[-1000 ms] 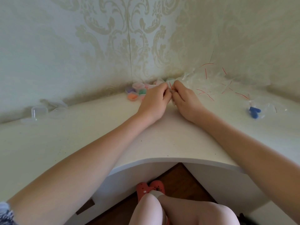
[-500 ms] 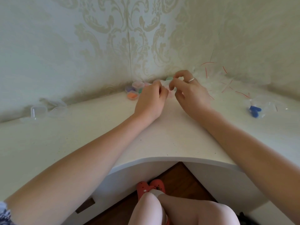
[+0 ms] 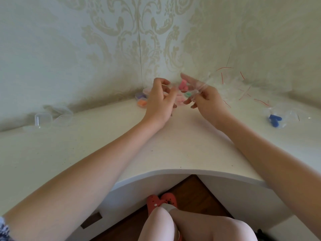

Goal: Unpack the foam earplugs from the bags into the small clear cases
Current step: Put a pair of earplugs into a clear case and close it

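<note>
White corner desk (image 3: 173,146) takes up most of the view. Right hand (image 3: 206,100) is raised, fingers curled around a thin clear plastic bag (image 3: 199,86) with pink foam earplugs (image 3: 182,84) showing. Left hand (image 3: 159,101) hovers half-curled; can't tell if it's holding anything. Small clear case (image 3: 43,119) sits far left.

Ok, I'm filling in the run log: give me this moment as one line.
stage: unbagging | left hand: fingers curled, hold unclear | right hand: pinches clear bag | pink earplugs: between hands | blue earplugs: bagged
</note>
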A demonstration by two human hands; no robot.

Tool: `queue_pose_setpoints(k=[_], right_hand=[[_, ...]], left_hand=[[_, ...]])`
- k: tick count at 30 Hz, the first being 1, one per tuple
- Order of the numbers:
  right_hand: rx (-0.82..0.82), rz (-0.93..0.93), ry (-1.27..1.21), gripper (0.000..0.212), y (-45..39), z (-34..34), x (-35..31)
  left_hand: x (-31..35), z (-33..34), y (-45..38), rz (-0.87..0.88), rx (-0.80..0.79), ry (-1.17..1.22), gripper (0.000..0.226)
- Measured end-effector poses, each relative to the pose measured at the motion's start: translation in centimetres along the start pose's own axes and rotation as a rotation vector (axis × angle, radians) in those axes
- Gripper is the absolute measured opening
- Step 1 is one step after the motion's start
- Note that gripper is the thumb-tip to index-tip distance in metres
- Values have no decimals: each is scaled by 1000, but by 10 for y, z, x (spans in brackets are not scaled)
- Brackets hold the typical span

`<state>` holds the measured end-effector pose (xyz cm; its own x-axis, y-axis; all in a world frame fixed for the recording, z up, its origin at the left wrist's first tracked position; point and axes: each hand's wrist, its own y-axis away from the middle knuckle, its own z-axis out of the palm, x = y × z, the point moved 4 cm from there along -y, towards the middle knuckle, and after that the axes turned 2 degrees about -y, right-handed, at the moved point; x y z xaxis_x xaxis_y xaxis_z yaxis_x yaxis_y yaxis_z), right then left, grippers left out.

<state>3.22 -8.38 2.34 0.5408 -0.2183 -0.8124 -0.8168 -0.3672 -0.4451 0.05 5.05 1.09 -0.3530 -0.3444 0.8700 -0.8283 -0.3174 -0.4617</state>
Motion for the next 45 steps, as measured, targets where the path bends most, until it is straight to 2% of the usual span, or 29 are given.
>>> queue_pose_setpoints(k=[2, 5, 13, 17, 24, 31, 32, 36, 40, 45], right_hand=[[-29, 56, -50, 62, 2, 3, 2], [-51, 109, -101, 51, 4, 4, 2], [-45, 117, -94, 16, 3, 3, 6], [-27, 127, -98, 8, 1, 1, 11], [-39, 121, -102, 8, 1, 3, 12], [17, 285, -329, 2, -1, 3, 18], [22, 302, -337, 8, -1, 2, 19], [24, 345, -356, 24, -2, 2, 19], [31, 346, -321, 15, -3, 3, 22], [-19, 259, -181, 26, -2, 5, 23]], left_hand=[[-3, 0, -2, -79, -16, 99, 19], [-4, 1, -3, -67, -44, 170, 7], [-9, 1, -4, -125, -48, 196, 18], [-13, 4, -4, -193, -40, 245, 15], [-11, 11, 0, -353, -94, 469, 15], [-13, 10, -3, -427, -127, 587, 11], [-14, 9, -3, -431, -124, 596, 10], [-14, 6, -4, -393, -117, 527, 14], [-14, 8, -3, -367, -126, 486, 15], [-15, 11, -3, -323, -178, 365, 18]])
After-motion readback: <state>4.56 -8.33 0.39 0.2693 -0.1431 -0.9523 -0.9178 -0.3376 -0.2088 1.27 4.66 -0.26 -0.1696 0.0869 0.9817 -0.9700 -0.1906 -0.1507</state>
